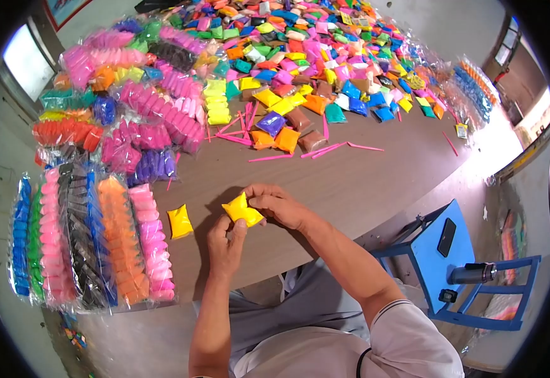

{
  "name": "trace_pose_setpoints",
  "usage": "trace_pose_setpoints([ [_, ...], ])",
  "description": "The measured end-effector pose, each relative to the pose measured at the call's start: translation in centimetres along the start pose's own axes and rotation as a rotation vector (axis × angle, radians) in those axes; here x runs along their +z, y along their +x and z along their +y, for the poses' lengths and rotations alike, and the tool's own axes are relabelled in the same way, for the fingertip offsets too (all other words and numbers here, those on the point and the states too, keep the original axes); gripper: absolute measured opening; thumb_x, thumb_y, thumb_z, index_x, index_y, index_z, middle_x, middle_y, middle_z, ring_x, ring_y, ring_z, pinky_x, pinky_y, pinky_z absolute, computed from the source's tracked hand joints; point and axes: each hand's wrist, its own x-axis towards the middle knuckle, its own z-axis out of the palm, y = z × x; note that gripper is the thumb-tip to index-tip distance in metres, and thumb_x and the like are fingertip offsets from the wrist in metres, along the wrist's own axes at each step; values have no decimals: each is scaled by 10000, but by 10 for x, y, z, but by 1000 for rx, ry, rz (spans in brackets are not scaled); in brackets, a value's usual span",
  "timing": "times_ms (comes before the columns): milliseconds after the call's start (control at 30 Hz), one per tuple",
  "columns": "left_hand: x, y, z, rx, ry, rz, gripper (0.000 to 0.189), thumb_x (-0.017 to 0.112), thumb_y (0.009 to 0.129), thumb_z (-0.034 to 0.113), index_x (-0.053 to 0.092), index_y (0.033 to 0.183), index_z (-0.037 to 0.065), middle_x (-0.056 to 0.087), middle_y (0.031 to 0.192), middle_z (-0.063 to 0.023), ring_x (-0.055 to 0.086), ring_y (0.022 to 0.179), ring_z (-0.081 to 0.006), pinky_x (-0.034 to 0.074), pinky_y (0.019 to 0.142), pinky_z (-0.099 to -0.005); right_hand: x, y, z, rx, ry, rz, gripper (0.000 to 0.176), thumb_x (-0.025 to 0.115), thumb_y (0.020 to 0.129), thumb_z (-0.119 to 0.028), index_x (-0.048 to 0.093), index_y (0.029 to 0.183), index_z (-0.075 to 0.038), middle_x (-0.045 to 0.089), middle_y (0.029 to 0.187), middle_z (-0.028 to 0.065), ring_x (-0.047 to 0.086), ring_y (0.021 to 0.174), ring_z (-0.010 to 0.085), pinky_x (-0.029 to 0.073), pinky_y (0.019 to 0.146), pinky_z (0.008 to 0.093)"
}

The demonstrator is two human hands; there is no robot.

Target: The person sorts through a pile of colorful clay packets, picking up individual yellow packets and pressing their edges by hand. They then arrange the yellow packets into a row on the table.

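Observation:
My left hand (225, 244) grips small, shiny yellow packets (242, 211) from below, its thumb pressed on their front; they look like two, overlapping. From the right, my right hand (277, 205) curls its fingers round their upper and right edge, with some fingertips hidden behind them. Both hands are just over the brown table (344, 183), near its front edge. Another yellow packet (179, 222) lies flat on the tabletop, left of my left hand.
Clear bags of packets in rows, among them an orange one (122, 236), line the table's left side. A big heap of loose coloured packets (300, 57) covers the back. Pink strips (328, 151) lie before it. At right stands a blue chair (426, 264) bearing a phone (447, 237) and bottle (470, 273).

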Motion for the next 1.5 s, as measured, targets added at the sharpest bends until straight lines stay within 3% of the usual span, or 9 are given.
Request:
trace_pose_setpoints([
  [200,-1,0,-4,-37,16,-18,392,563,972,358,622,1019,-26,631,816,-92,590,754,-162,465,674,-325,5,-5,-7,-20,-197,32,257,585,990,-283,649,1035,-38,658,864,11,588,725,53,468,586,202],
  [700,-3,1,-5,-89,-5,-22,462,521,994,407,609,1005,-47,604,776,-84,536,706,-160,442,634,-347,5,-4,8,-160,-565,98,181,545,997,-154,592,912,-2,543,735,-2,472,674,66,430,592,267],
  [800,-2,1,-9,-94,4,14,464,504,1000,401,607,972,-51,598,770,-102,539,730,-164,439,641,-358,7,-3,8,-330,-743,115,152,568,959,-130,588,891,4,551,719,54,512,654,120,451,597,307],
  [867,1,1,-3,-75,-4,51,459,492,1003,388,601,956,-55,595,767,-124,543,730,-188,436,648,-373,12,-4,6,-455,-762,195,123,604,861,-81,555,798,13,537,685,164,531,596,267,450,579,387],
  [1000,-1,2,0,-103,81,38,425,473,1005,338,609,972,-63,591,817,-76,500,774,-164,423,697,-361,9,-2,9,-545,-862,239,80,602,830,-57,572,801,11,549,692,169,532,599,290,459,586,392],
  [1200,-3,1,-9,-132,56,49,405,452,1007,308,591,940,-67,563,788,-73,480,753,-163,410,691,-360,10,-3,9,-406,-661,242,54,590,819,-36,594,813,17,560,665,120,524,589,156,440,555,346],
  [1267,-3,1,-6,-126,48,55,402,448,1009,303,591,936,-66,557,785,-70,479,753,-158,409,687,-354,10,-5,3,-147,-354,204,114,592,889,-82,624,829,10,565,667,19,490,609,68,410,534,281],
  [1433,-6,0,-10,-135,22,40,397,436,1015,288,589,928,-68,564,785,-74,485,756,-154,412,691,-349,5,-2,3,-147,-382,121,206,599,965,-206,650,929,-10,572,735,-37,480,636,32,394,540,223],
  [1500,-4,-1,-12,-85,65,29,422,433,1017,301,574,935,-89,608,798,-206,567,735,-287,433,678,-426,4,-2,4,-132,-430,80,237,605,983,-253,650,976,-20,583,760,-35,482,653,28,398,552,214],
])
